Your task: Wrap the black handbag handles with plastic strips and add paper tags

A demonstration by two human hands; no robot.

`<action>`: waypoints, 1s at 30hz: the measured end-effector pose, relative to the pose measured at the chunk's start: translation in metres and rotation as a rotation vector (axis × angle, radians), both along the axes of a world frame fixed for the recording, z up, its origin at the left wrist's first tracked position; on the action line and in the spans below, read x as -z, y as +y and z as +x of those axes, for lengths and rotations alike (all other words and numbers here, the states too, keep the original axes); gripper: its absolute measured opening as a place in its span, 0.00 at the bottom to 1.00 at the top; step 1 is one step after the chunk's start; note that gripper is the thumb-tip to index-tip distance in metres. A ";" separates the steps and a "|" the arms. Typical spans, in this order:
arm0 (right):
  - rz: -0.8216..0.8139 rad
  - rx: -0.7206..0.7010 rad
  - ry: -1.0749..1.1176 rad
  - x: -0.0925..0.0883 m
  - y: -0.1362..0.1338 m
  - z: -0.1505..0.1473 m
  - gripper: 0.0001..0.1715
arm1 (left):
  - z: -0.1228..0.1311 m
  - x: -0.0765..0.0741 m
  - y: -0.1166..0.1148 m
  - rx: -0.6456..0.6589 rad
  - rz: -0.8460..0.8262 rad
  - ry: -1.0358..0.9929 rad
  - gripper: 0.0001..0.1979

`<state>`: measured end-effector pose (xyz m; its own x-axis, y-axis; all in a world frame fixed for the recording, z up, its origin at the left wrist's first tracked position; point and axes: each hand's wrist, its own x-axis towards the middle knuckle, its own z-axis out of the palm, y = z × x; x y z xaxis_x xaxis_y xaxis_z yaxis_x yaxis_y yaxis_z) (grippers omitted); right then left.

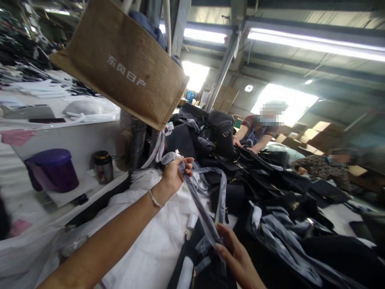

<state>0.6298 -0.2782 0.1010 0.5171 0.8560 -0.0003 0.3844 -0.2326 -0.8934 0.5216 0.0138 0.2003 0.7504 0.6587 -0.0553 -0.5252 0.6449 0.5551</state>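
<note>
A long dark strap in clear plastic wrap (200, 204) runs taut between my two hands. My left hand (174, 174), with a bangle at its wrist, is closed around its upper end. Lower down, my right hand (233, 249) pinches the same strap between thumb and fingers. Another length of the wrapped strap loops off to the right of my left hand. Beneath my right hand lies a black bag (204, 267) with a gold zipper and white wrapping on it. White cloth (132, 228) spreads under my left forearm.
A brown burlap bag (126, 64) hangs at upper left. Below it are a purple bucket (57, 170) and a dark flask (104, 166). Black bags (221, 132) pile up ahead and right. A masked person (260, 126) handles the pile; another person (325, 166) is at far right.
</note>
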 end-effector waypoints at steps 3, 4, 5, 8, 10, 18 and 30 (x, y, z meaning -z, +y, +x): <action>-0.016 0.113 -0.023 -0.001 -0.009 0.009 0.26 | 0.001 -0.001 0.002 -0.069 0.115 -0.008 0.15; -0.026 0.129 -0.039 0.003 -0.012 0.012 0.25 | 0.002 0.000 0.002 -0.096 0.154 -0.004 0.15; -0.039 0.138 -0.053 0.008 -0.016 0.015 0.23 | 0.003 0.003 0.001 -0.119 0.192 0.005 0.15; -0.117 0.131 -0.073 0.029 -0.025 0.022 0.21 | 0.008 0.017 -0.003 -0.154 0.299 0.068 0.16; -0.177 0.113 -0.079 0.042 -0.028 0.025 0.20 | 0.012 0.031 -0.007 -0.149 0.357 0.131 0.16; -0.288 0.035 -0.122 0.066 -0.022 0.025 0.18 | 0.016 0.087 -0.019 -0.053 0.486 0.367 0.17; -0.378 -0.027 -0.153 0.091 -0.020 0.039 0.17 | 0.013 0.185 -0.040 0.042 0.605 0.662 0.19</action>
